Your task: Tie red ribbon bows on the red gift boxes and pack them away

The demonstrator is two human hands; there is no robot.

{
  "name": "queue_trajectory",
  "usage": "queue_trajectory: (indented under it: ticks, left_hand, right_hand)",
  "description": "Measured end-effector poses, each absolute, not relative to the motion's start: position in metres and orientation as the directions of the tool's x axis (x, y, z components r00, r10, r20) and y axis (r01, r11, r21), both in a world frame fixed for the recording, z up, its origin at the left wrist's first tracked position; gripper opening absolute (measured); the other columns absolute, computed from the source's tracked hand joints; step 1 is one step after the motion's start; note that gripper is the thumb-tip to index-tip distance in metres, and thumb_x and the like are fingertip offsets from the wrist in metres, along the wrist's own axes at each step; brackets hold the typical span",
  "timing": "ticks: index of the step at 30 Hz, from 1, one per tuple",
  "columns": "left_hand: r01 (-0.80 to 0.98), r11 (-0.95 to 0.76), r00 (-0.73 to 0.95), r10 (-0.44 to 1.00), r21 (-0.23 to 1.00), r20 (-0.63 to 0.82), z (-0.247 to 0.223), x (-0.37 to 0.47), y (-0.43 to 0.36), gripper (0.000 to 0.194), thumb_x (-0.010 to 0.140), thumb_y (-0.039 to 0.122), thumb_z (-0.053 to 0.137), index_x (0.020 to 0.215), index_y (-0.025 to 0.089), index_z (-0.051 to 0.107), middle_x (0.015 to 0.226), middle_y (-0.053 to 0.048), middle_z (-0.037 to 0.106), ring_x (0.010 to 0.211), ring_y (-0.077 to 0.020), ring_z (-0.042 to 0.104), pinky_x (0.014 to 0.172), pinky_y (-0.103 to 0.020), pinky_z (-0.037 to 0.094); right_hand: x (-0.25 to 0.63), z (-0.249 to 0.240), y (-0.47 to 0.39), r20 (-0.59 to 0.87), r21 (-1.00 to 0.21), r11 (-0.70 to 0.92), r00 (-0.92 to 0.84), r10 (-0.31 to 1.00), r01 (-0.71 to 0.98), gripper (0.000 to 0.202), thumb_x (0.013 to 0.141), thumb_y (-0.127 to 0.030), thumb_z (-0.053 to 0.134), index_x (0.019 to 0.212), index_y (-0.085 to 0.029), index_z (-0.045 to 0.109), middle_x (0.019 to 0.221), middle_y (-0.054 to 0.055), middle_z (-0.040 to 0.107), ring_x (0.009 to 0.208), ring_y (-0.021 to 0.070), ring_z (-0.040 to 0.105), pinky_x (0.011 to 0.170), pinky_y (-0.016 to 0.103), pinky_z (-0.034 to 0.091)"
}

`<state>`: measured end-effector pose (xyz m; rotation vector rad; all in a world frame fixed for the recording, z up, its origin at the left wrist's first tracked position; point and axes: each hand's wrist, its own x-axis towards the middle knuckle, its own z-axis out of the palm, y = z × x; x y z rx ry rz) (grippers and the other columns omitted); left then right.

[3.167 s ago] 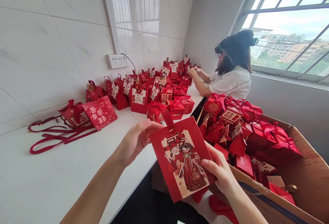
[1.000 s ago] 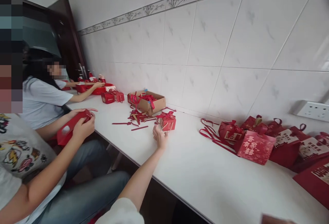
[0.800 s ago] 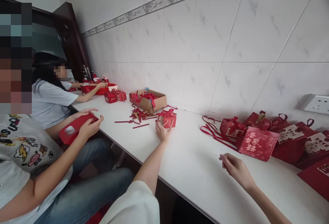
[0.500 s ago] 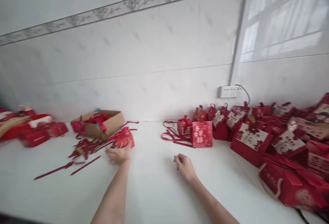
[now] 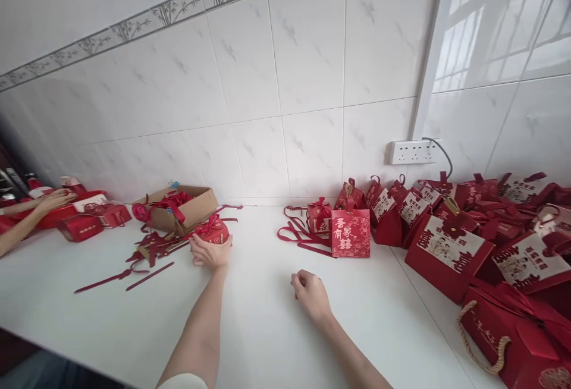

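My left hand (image 5: 211,252) is wrapped round a small red gift box (image 5: 213,231) with a ribbon bow on top. The box sits on the white table, and my fingers cover its lower left side. Just left of it lie loose dark red ribbons (image 5: 154,249). My right hand (image 5: 311,295) is curled into a fist low over the table, and nothing shows in it. Beyond that fist stand a square red box (image 5: 350,234) with white lettering and a smaller bow-tied box (image 5: 318,216).
A cardboard box (image 5: 203,206) of red ribbons is against the tiled wall. Many red gift boxes (image 5: 446,249) crowd the right side. At far left, another person's hand (image 5: 53,200) is by red boxes (image 5: 80,227). A power strip (image 5: 414,152) hangs on the wall.
The view has shifted slightly and become sharper, and the other person's hand now shows at the left. My left hand stays at the small gift box; my right hand remains a fist.
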<state>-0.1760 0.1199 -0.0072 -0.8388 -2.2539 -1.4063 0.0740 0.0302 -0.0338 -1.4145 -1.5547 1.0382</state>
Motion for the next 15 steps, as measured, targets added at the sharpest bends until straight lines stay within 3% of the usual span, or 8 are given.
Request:
queue_trajectory:
  ticks: [4, 8, 10, 15]
  left_hand:
    - [0.708, 0.277, -0.695, 0.437, 0.65, 0.571, -0.012, -0.165, 0.107, 0.082, 0.066, 0.041, 0.068, 0.13, 0.018, 0.022, 0.138, -0.021, 0.03, 0.125, -0.0367, 0.035, 0.096, -0.057, 0.031]
    - [0.785, 0.16, -0.553, 0.617, 0.598, 0.56, -0.022, -0.152, 0.084, 0.059, 0.073, 0.029, 0.062, 0.124, 0.019, 0.034, 0.107, -0.008, 0.057, 0.099, -0.0208, 0.057, 0.098, -0.041, 0.037]
    - [0.795, 0.137, -0.529, 0.634, 0.591, 0.564, -0.021, -0.152, 0.074, 0.054, 0.075, 0.025, 0.06, 0.123, 0.018, 0.035, 0.099, -0.005, 0.058, 0.09, -0.017, 0.058, 0.098, -0.038, 0.038]
    - [0.791, 0.161, -0.569, 0.545, 0.59, 0.615, 0.019, -0.18, 0.073, 0.051, 0.079, 0.031, 0.059, 0.121, 0.01, 0.039, 0.112, -0.015, 0.051, 0.101, -0.0247, 0.053, 0.089, -0.047, 0.043]
  right_hand:
    - [0.075, -0.033, 0.03, 0.018, -0.925, 0.049, -0.084, 0.996, 0.377, 0.028, 0.081, -0.036, 0.037, 0.06, -0.02, 0.046, 0.05, -0.002, 0.053, 0.048, 0.0121, 0.047, 0.051, 0.023, 0.033]
    - [0.077, -0.03, 0.028, 0.027, -0.916, 0.064, -0.097, 0.995, 0.395, 0.029, 0.082, -0.037, 0.035, 0.061, -0.021, 0.048, 0.055, 0.0, 0.058, 0.053, 0.0135, 0.051, 0.054, 0.023, 0.035]
    - [0.078, -0.029, 0.026, 0.024, -0.916, 0.066, -0.109, 0.994, 0.397, 0.03, 0.082, -0.037, 0.035, 0.061, -0.021, 0.049, 0.056, 0.0, 0.058, 0.054, 0.0138, 0.051, 0.054, 0.024, 0.035]
    - [0.077, -0.033, 0.024, 0.029, -0.904, 0.086, -0.142, 0.99, 0.419, 0.028, 0.081, -0.037, 0.038, 0.059, -0.021, 0.047, 0.052, -0.002, 0.056, 0.05, 0.0138, 0.049, 0.052, 0.024, 0.032]
